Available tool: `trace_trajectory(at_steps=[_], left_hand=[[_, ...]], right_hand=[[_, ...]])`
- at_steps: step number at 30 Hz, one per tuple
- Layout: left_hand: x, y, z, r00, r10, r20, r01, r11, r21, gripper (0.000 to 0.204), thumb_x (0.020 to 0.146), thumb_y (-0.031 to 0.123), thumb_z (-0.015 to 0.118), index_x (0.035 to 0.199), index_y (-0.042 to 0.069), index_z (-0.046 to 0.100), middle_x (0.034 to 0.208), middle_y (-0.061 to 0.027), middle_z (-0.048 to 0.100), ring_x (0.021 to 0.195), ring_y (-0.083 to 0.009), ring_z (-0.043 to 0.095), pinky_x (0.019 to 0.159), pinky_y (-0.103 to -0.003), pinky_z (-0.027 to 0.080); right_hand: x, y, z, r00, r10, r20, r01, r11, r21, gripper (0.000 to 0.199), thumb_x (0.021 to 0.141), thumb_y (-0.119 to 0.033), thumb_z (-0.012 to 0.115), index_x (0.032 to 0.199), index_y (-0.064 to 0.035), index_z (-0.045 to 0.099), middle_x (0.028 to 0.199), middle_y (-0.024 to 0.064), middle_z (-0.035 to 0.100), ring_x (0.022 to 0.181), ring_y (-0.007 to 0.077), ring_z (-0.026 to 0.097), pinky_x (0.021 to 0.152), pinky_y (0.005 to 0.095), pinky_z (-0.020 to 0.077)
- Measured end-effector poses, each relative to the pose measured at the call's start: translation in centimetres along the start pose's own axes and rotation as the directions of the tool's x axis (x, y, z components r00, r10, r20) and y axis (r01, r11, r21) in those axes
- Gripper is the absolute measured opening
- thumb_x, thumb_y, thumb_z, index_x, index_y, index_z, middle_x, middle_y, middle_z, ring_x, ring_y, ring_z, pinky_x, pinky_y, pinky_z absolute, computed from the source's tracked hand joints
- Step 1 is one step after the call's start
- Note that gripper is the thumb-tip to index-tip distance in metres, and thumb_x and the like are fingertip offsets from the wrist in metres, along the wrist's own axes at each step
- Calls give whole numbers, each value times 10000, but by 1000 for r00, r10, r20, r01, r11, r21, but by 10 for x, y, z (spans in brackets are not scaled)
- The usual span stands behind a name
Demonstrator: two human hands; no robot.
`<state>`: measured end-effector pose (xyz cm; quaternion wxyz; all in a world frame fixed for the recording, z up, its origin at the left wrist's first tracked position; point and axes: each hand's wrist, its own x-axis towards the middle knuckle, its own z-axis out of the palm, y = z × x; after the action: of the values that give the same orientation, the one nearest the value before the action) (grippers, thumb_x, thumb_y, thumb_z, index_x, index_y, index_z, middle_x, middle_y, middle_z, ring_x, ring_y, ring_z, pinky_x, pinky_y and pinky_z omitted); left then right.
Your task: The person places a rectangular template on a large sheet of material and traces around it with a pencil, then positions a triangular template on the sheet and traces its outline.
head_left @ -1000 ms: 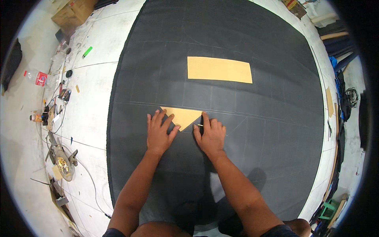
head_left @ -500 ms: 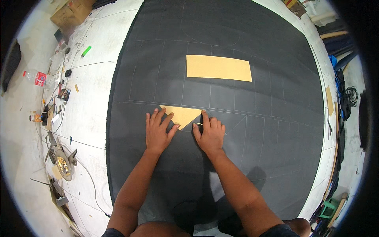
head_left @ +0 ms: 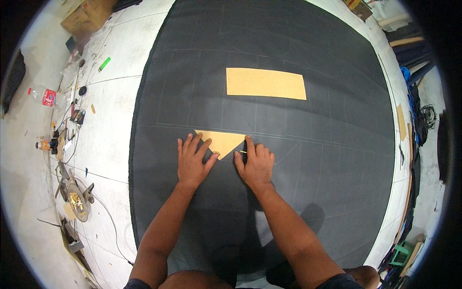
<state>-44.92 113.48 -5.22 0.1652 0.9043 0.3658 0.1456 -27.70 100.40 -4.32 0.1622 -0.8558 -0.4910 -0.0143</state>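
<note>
A triangular piece of tan card (head_left: 222, 141) lies flat on a large dark grey cloth (head_left: 202, 236). My left hand (head_left: 193, 161) is open, its fingers spread and pressing on the card's left slanted edge and lower corner. At the card's right corner rests the stretched index finger of my right hand (head_left: 256, 166). The other fingers of that hand curl in around a thin yellow stick (head_left: 243, 151), whose end shows between thumb and index finger; the rest is hidden. Pale straight and curved lines run over the cloth around the card.
Farther off on the cloth lies a rectangular tan card (head_left: 266, 84). Along the left stand a plastic bottle (head_left: 49, 97), a green lighter (head_left: 104, 63), an oval dish (head_left: 77, 202) of small bits, and cables. A cardboard box (head_left: 89, 18) sits far left; a green stool (head_left: 400, 254) stands at right.
</note>
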Motion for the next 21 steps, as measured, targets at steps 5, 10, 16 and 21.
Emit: trace_trajectory(at_steps=[5,10,16,21], left_hand=[[-1,-1,0,1000,-5,11,5,1000,17,538,918,455,751,1343,131,684,1486,-148,547,1478,-383,397,1245,-629,202],[0,-1,-1,1000,1,13,-2,1000,6,529,922,442,753,1344,130,683,1488,-146,545,1478,-384,397,1245,-627,207],[1,2,-3,1000,-10,19,10,1000,1,519,922,432,756,1340,132,684,1488,-145,541,1475,-384,399,1246,-627,207],[1,2,-4,1000,-11,21,11,1000,6,522,919,435,758,1339,134,683,1485,-145,542,1474,-383,401,1247,-623,207]], right_hand=[[0,0,0,1000,4,11,-4,1000,-10,660,920,-470,682,1428,-59,592,963,105,558,900,266,542,795,434,389],[0,-1,-1,1000,-5,4,5,1000,-5,640,911,-431,711,1410,-45,604,950,96,547,887,249,523,784,422,381],[0,-1,-3,1000,-9,14,9,1000,23,623,907,-407,726,1414,-64,609,951,93,545,889,249,516,794,420,376],[1,-2,-1,1000,-4,3,4,1000,-11,619,906,-449,697,1399,-80,629,945,87,554,881,242,532,777,415,383]])
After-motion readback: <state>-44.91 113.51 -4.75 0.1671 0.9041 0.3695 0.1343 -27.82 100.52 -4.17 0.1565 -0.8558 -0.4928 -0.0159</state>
